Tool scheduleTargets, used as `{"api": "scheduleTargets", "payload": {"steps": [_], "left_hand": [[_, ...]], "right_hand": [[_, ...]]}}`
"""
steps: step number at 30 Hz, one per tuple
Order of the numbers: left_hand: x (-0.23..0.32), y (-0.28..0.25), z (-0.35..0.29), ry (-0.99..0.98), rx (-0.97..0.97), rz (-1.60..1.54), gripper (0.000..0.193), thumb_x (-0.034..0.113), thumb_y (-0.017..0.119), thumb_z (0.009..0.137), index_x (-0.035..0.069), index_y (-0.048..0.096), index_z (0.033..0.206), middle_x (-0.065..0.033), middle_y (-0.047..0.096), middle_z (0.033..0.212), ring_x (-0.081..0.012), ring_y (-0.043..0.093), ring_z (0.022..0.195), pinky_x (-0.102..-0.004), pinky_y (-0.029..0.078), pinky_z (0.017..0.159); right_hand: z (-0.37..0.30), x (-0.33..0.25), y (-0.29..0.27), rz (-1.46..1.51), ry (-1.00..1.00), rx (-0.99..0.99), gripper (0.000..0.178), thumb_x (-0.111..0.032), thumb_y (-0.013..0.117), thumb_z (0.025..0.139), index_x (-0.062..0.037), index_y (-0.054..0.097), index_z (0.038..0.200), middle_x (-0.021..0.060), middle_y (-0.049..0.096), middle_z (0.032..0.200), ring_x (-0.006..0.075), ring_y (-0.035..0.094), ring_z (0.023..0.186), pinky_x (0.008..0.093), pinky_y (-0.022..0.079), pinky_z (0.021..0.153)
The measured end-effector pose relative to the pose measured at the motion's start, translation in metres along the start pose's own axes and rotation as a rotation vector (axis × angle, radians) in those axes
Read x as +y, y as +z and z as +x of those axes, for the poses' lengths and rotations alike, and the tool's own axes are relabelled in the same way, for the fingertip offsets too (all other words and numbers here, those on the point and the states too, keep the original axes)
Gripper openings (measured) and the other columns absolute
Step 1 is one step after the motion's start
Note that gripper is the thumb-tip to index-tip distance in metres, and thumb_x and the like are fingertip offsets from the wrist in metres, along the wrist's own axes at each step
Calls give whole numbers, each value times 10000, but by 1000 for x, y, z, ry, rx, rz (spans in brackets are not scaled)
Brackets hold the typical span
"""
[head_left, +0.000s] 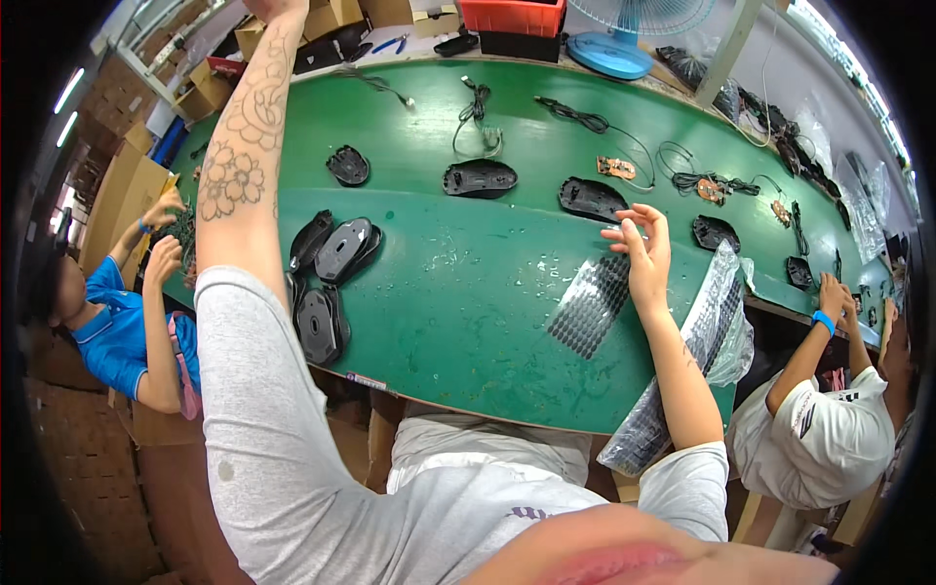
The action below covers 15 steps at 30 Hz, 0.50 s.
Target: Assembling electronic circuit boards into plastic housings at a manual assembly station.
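My left arm reaches up past the far side of the green table, and my left hand (277, 8) is cut off by the top edge, so its fingers are hidden. Low over the table, my right hand (645, 255) has loosely bent, parted fingers and nothing visible in them. Beneath and beside it lies a clear sheet of small round black pads (590, 307). Just beyond its fingertips sits a black computer mouse shell (592, 198). By my left elbow, several black mouse bodies (343, 252) are stacked in piles.
On the green table (439, 322) are more mouse shells (480, 178), coiled cables (475, 102) and orange circuit boards (616, 168). A plastic-wrapped bundle (673, 380) hangs over the near edge by my right forearm. A blue fan (611, 56) stands at the back. Co-workers (127, 336) sit on both sides.
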<state>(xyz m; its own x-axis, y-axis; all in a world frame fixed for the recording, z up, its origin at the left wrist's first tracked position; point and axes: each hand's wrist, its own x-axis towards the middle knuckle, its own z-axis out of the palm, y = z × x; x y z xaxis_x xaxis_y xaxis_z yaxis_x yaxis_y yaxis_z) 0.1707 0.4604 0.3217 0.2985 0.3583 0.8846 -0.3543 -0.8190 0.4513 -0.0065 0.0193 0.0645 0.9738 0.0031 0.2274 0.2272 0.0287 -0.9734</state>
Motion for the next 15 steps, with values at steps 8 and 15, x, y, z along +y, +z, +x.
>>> {"api": "scheduleTargets", "payload": {"steps": [8, 15], "left_hand": [[-76, -10, -95, 528, -910, 281, 92, 121, 582, 915, 75, 651, 955, -50, 663, 919, -197, 611, 752, -327, 529, 729], [-124, 0, -161, 118, -1396, 479, 119, 74, 632, 840, 29, 659, 946, -94, 661, 946, -244, 627, 829, -353, 534, 771]], "right_hand": [[-5, -3, 7, -14, 20, -52, 334, -169, 548, 971, -29, 443, 1256, 131, 596, 1128, 212, 675, 834, 254, 506, 709], [-1, 3, 7, 7, 20, -75, 331, -181, 570, 957, -29, 460, 1229, 124, 603, 1091, 201, 671, 813, 266, 506, 692]]}}
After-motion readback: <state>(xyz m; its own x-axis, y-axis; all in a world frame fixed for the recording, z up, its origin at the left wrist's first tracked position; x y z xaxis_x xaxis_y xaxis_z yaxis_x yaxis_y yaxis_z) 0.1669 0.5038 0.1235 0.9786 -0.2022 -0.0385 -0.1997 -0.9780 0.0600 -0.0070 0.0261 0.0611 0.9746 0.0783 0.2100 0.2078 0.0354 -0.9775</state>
